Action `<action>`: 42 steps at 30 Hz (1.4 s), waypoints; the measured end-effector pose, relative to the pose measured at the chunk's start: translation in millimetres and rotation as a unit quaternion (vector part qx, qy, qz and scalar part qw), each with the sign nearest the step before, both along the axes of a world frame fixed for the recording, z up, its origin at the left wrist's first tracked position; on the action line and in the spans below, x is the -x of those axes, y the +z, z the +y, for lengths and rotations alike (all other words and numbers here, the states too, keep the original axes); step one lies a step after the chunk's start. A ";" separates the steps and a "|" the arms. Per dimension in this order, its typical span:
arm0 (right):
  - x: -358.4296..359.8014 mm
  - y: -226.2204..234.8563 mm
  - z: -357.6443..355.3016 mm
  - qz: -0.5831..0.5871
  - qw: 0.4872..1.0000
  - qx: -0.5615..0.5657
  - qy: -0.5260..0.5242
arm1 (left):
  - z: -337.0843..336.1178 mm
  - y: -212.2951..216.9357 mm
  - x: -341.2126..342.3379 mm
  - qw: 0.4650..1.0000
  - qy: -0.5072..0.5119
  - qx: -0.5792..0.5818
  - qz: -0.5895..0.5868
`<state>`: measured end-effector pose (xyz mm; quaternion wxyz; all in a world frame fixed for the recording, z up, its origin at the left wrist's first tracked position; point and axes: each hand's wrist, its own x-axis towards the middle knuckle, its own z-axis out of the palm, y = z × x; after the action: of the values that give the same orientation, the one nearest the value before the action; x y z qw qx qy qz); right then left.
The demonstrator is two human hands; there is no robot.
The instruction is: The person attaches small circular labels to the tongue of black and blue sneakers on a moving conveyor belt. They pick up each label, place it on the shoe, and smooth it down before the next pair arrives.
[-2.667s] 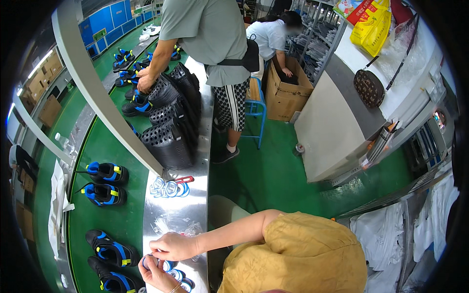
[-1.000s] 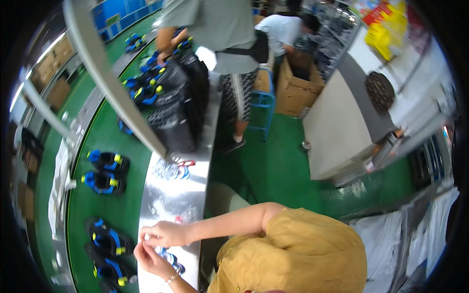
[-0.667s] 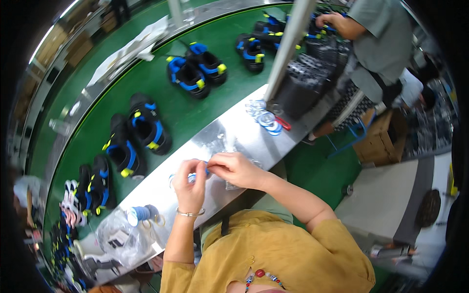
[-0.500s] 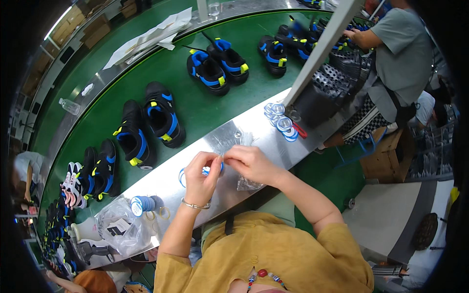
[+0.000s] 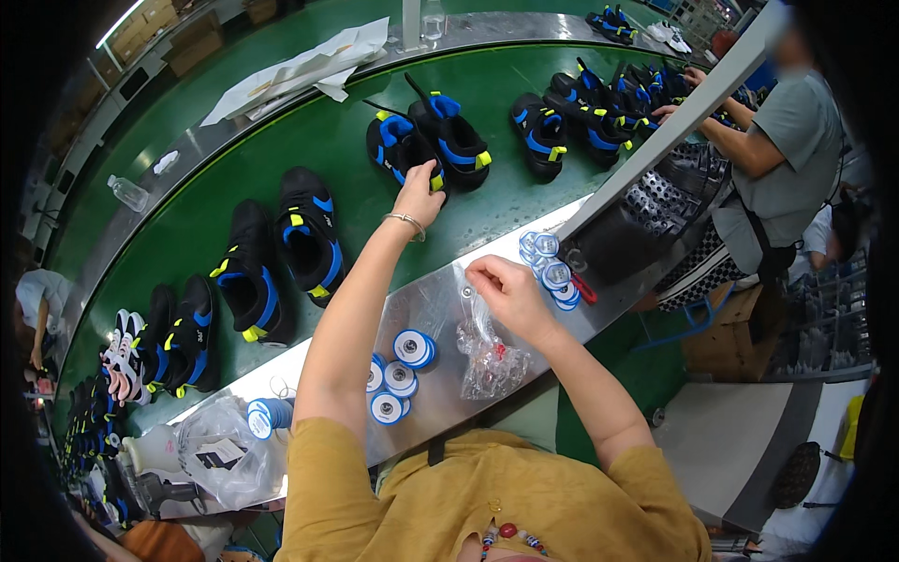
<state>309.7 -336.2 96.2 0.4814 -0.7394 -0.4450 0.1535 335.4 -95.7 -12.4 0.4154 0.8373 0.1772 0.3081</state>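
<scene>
Metal desk (image 5: 433, 302) beside green belt (image 5: 487, 217); left hand (image 5: 419, 197) at shoe (image 5: 398, 148) heel, right hand (image 5: 507, 292) curled near clear bag (image 5: 489, 363), both grips unclear; round tags (image 5: 413, 347) left stacked, unattached.

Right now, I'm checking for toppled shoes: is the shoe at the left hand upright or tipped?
Upright: the shoe rests on the green surface, its opening facing up.

The bare left forearm (image 5: 345, 323) stretches well forward, ending in the bare left hand (image 5: 419, 199) with its fingers pointing ahead. The bare right hand (image 5: 510, 298), lower in view, curls its fingers near the thumb (the bare right forearm (image 5: 599, 386) slants in from the right).
</scene>
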 end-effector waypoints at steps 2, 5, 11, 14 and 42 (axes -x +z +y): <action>-15.8 -3.9 -5.1 -0.024 1.000 -0.001 -0.018 | -16.5 14.6 4.0 0.997 0.000 -0.009 0.077; -36.2 -6.7 -6.5 -0.069 0.997 0.003 -0.030 | -34.6 35.2 40.2 0.984 -0.100 0.086 0.122; -52.0 -32.9 11.0 -0.218 0.975 0.039 -0.026 | -71.3 46.8 103.2 0.972 0.023 0.231 0.038; -49.9 -44.9 18.5 -0.321 0.943 0.082 -0.025 | -78.8 59.4 110.1 0.913 0.043 0.400 0.072; -45.3 -52.4 36.5 -0.220 0.973 0.060 0.041 | -78.2 42.5 107.7 0.901 0.043 0.429 0.038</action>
<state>355.0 -299.7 43.7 0.3201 -0.7638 -0.5595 0.0330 227.7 -173.9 30.1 0.7138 0.5805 0.3440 0.1872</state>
